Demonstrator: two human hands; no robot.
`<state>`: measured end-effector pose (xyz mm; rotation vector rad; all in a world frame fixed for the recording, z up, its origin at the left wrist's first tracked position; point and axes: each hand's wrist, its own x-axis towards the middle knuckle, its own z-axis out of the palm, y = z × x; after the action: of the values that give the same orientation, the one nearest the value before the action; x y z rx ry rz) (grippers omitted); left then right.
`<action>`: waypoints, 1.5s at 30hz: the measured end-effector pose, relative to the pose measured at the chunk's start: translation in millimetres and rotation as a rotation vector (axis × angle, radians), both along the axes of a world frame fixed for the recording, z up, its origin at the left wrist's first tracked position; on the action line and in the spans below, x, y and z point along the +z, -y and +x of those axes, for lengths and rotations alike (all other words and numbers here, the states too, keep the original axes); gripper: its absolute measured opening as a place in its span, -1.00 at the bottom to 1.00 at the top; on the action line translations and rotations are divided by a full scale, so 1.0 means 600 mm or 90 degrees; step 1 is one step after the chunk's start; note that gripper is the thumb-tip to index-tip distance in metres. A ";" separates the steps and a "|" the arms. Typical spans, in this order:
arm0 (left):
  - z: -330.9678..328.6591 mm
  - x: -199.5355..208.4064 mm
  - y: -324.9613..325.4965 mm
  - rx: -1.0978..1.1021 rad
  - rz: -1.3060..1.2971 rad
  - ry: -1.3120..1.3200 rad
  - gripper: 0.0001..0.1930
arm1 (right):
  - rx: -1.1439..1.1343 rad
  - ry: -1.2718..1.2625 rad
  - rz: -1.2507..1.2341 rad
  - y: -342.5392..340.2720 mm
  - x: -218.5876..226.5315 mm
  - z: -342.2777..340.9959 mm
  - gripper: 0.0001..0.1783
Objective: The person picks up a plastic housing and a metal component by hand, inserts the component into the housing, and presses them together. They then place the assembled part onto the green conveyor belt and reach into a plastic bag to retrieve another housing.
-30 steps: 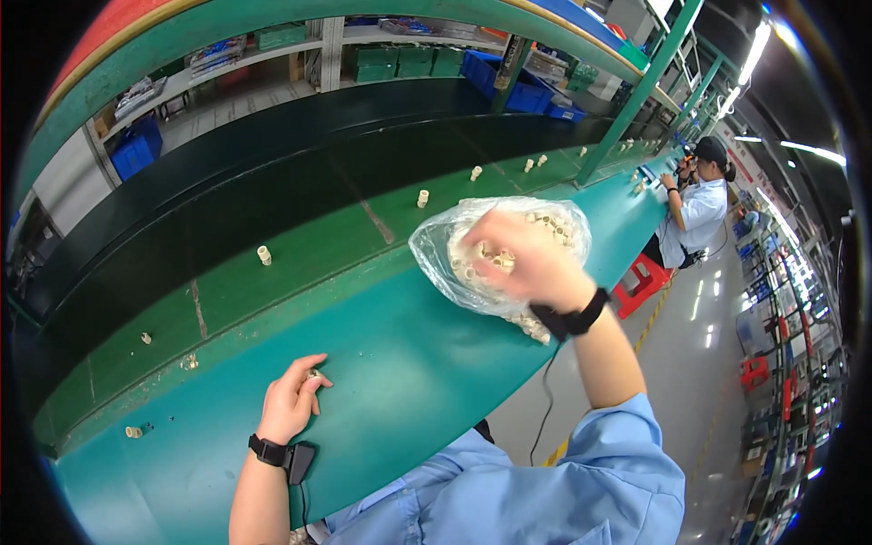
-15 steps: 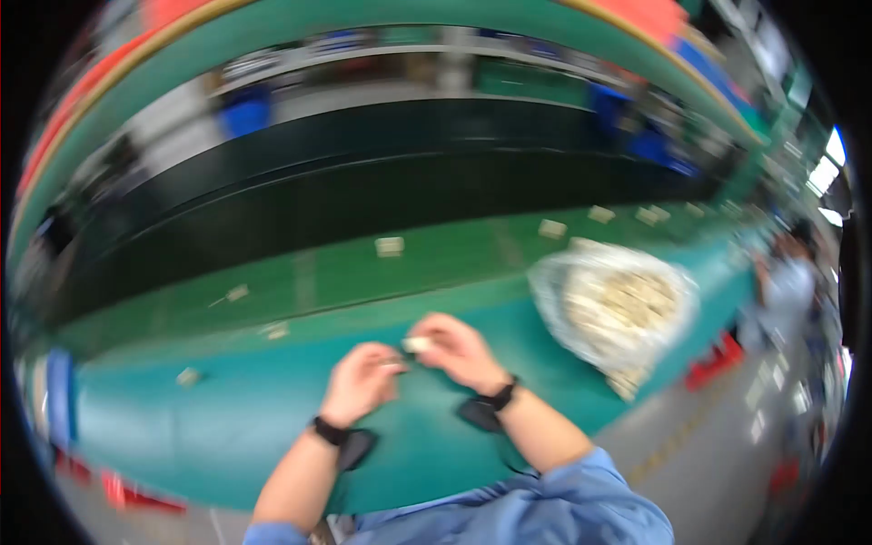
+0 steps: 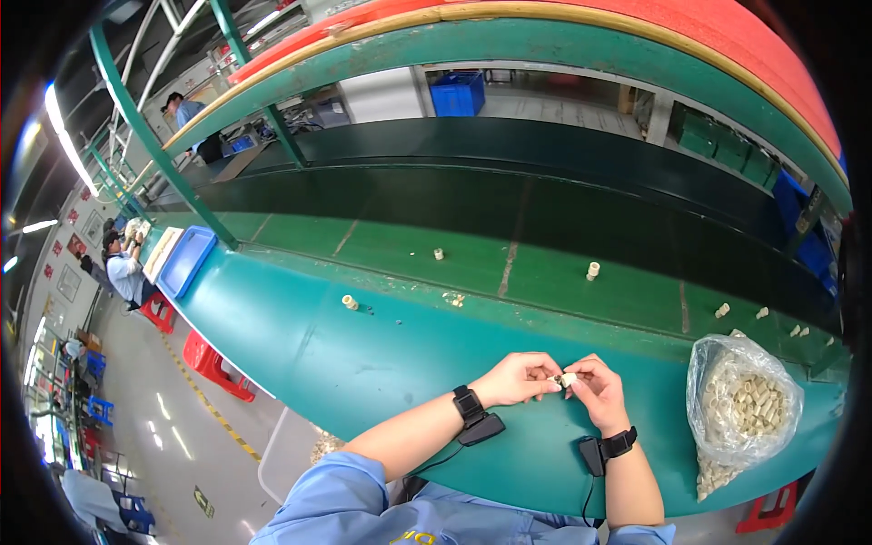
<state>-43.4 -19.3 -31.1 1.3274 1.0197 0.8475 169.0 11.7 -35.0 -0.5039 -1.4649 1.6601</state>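
Over the near edge of the teal tabletop [image 3: 409,363], my two hands meet fingertip to fingertip. My right hand [image 3: 601,395] pinches a small cream plastic fitting [image 3: 569,379] between thumb and fingers. My left hand [image 3: 516,380] is closed in a pinch against the fitting's left side; a small dark bit shows at its fingertips, too small to name. Right of my hands stands an open clear plastic bag [image 3: 704,391] filled with similar cream fittings [image 3: 749,404]. Another loose fitting [image 3: 350,302] rests on the tabletop farther left.
Beyond the tabletop runs a green conveyor belt [image 3: 391,250] with several scattered fittings, one of them upright [image 3: 593,271]. A blue tray [image 3: 188,262] lies at the table's far left end. Red stools [image 3: 216,365] stand below. A seated co-worker [image 3: 127,272] is farther off.
My view has swung left, so the bag and belt appear farther right and the blue tray shows fully. My hands, slightly apart before, now meet at the fitting.
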 end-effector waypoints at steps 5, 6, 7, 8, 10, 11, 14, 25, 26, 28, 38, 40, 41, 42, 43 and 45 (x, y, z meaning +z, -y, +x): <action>0.020 -0.006 0.018 -0.009 0.049 -0.001 -0.77 | -0.045 0.035 0.021 0.023 0.004 0.016 -0.82; 0.026 -0.010 0.025 -0.015 0.099 -0.022 -0.77 | -0.051 0.041 0.029 0.030 0.002 0.020 -0.83; 0.033 -0.009 0.034 -0.022 0.145 -0.036 -0.77 | -0.059 0.054 0.036 0.035 -0.001 0.025 -0.83; 0.036 -0.006 0.039 -0.017 0.144 -0.038 -0.77 | -0.054 0.052 0.035 0.038 -0.001 0.026 -0.83; 0.035 0.003 0.041 -0.010 0.088 -0.010 -0.78 | -0.058 0.060 0.056 0.038 0.006 0.024 -0.83; 0.037 0.007 0.045 -0.007 0.060 0.005 -0.78 | -0.060 0.063 0.067 0.042 0.006 0.025 -0.83; 0.042 0.013 0.055 -0.007 0.058 0.017 -0.78 | -0.059 0.042 0.081 0.056 0.013 0.030 -0.84; 0.084 0.039 0.115 0.005 0.082 0.039 -0.83 | -0.037 0.008 0.025 0.109 0.030 0.066 -0.86; 0.086 0.040 0.120 0.003 0.084 0.025 -0.83 | -0.035 0.017 0.018 0.114 0.033 0.069 -0.86; 0.092 0.044 0.126 -0.004 0.095 0.005 -0.84 | -0.040 0.020 0.018 0.120 0.038 0.075 -0.87; 0.128 0.055 0.117 0.047 0.079 -0.010 -0.84 | -0.071 0.061 0.041 0.106 0.033 0.107 -0.87; 0.120 0.040 0.097 0.076 0.062 0.019 -0.84 | -0.072 0.076 0.040 0.085 0.032 0.097 -0.86; 0.112 0.037 0.086 0.076 0.046 0.011 -0.84 | -0.072 0.094 0.030 0.075 0.029 0.092 -0.87; 0.113 0.032 0.082 0.083 0.026 0.009 -0.84 | -0.065 0.118 0.017 0.069 0.021 0.094 -0.88; 0.111 0.027 0.067 0.080 0.033 -0.005 -0.84 | -0.066 0.112 0.023 0.055 0.013 0.092 -0.89; 0.104 0.011 0.042 0.077 0.068 -0.003 -0.83 | -0.067 0.107 0.030 0.030 -0.005 0.086 -0.90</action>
<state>19.0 -44.4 -24.7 1.3682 1.0801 1.0015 220.5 -6.4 -37.8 -0.6963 -1.5673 1.5276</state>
